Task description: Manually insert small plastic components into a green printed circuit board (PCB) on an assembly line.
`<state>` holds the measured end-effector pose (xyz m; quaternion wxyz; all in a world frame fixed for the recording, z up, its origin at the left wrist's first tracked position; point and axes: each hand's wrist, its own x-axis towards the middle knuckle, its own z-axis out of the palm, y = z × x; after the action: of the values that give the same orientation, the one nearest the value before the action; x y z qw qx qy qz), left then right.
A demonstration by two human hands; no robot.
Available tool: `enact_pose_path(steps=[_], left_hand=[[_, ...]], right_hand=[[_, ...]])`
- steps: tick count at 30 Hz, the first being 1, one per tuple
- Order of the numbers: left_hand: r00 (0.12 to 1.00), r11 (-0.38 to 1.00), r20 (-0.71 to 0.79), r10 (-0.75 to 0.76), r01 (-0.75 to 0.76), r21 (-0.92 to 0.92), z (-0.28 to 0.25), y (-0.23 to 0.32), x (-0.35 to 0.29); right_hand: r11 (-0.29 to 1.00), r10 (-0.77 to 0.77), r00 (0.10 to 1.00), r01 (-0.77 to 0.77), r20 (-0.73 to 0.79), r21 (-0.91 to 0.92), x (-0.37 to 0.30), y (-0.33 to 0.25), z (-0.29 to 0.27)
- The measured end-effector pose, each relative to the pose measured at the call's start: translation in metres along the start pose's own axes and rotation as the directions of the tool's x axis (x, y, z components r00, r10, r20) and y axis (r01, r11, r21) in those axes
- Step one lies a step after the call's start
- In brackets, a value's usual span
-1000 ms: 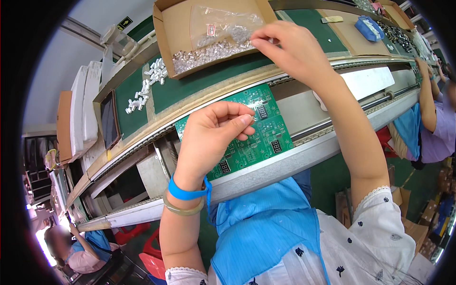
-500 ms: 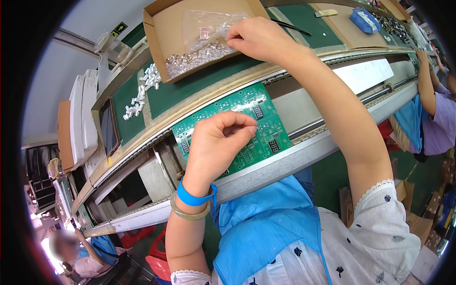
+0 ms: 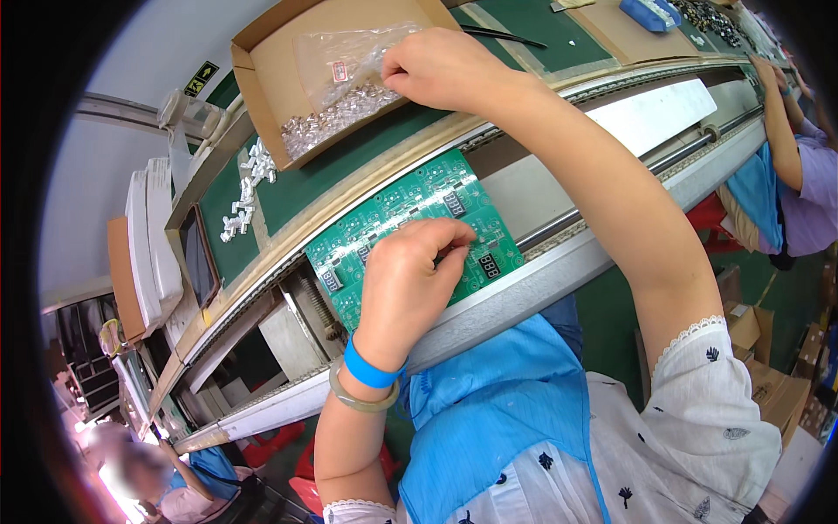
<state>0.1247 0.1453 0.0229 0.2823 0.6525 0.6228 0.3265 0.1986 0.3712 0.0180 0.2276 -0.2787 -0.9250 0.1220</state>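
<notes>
Over a green circuit board (image 3: 384,210) with black digit displays, my left hand (image 3: 415,275) is bent in a pinch, thumb and forefinger together at the board's surface. Whatever lies between those fingertips is too small or hidden to make out. My right hand (image 3: 449,70) reaches across to a shallow cardboard box (image 3: 271,74), its fingers closed over the near right part of the box. Under and beside them is a heap of small clear and shiny parts (image 3: 336,118), with a clear plastic bag (image 3: 349,57) behind.
The board rests between the rails of a conveyor (image 3: 559,253). Small white parts (image 3: 249,192) lie scattered left of the box. Black tweezers (image 3: 502,35) and a blue bin (image 3: 650,13) are at the back. Co-workers are at the far right (image 3: 790,183) and lower left (image 3: 196,480).
The whole view has shifted a little. My left fingertips have slid slightly rightward over the board. My right hand stays at the box, reaching slightly farther in.
</notes>
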Motion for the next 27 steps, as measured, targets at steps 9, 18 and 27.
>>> enact_pose_path(steps=[9,18,27], left_hand=[[1.000,0.997,0.020,0.023,-0.024,0.073,-0.002,0.003,0.002],[0.998,0.994,0.031,0.062,-0.065,0.088,-0.001,0.005,0.005],[0.997,0.997,0.071,0.040,-0.044,0.064,0.000,0.005,0.009]], right_hand=[[1.000,0.015,1.000,-0.015,-0.013,-0.007,-0.001,-0.003,-0.002],[0.994,0.028,0.994,-0.017,0.105,-0.104,0.015,-0.008,-0.003],[0.987,0.112,0.969,-0.084,0.219,-0.135,0.032,-0.026,0.000]])
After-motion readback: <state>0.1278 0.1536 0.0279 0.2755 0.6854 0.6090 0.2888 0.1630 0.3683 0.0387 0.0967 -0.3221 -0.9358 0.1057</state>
